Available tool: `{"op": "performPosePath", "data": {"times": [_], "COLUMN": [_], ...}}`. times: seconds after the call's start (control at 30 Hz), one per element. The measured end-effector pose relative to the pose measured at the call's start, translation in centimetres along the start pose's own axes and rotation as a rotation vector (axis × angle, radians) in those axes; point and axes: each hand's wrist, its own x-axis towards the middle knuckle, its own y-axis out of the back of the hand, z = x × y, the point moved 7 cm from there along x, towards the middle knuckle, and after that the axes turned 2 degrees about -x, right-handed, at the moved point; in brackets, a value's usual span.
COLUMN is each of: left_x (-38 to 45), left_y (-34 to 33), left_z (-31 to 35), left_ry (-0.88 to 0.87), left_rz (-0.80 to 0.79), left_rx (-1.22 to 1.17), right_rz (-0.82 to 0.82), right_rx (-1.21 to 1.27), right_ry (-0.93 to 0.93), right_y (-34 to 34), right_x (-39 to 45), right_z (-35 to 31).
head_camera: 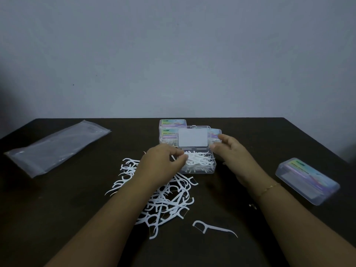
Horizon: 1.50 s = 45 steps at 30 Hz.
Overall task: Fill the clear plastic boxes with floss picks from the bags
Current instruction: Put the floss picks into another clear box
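Two bare forearms are reaching forward over a dark brown wooden tabletop (pixel 57 209). Nearest the viewer, a single white plastic floss pick (pixel 213 228) is lying alone, and just beyond it a loose heap of white floss picks (pixel 169 199) is spreading under the left forearm. The left hand (pixel 163 162) is curling its fingers, its grip pinching a few picks at the near left edge of an open clear plastic box (pixel 200 162), which is already holding a mound of picks. The right hand (pixel 231 151), wearing a thin gold bracelet (pixel 269 188), is gripping the right edge of the box's raised lid (pixel 193 139) between thumb and fingertips. To the right, a closed clear labelled box (pixel 307 181) is sitting apart. Behind the open box, more labelled clear boxes (pixel 171 130) are standing together. Far left, an emptied clear plastic bag (pixel 55 145) is lying flat.
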Motion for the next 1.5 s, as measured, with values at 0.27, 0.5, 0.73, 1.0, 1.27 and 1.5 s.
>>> {"op": "performPosePath", "data": {"times": [0.27, 0.5, 0.73, 1.0, 1.27, 1.5], "left_x": [-0.1, -0.1, 0.0, 0.1, 0.3, 0.5], "left_y": [1.2, 0.8, 1.9, 0.3, -1.5, -1.6], "left_z": [-0.8, -0.4, -0.8, -3.0, -1.4, -1.3], "left_ry": [0.098, 0.09, 0.075, 0.168, 0.102, 0.077], "left_rz": [0.101, 0.074, 0.083, -0.196, -0.204, -0.182], "left_rx": [-0.044, -0.049, -0.14, -0.123, 0.003, 0.059], "right_rz": [0.049, 0.016, -0.033, -0.116, -0.137, -0.202], "right_rx": [-0.328, -0.608, -0.568, 0.063, 0.049, -0.114], "right_ry": [-0.076, 0.07, 0.095, 0.008, 0.11, 0.141], "right_y": [1.7, 1.0, 0.4, -0.9, -0.6, -0.7], "right_x": [0.1, -0.8, -0.9, -0.2, -0.1, -0.6], "right_z": [0.2, -1.0, -1.1, 0.0, -0.6, -0.8]}}
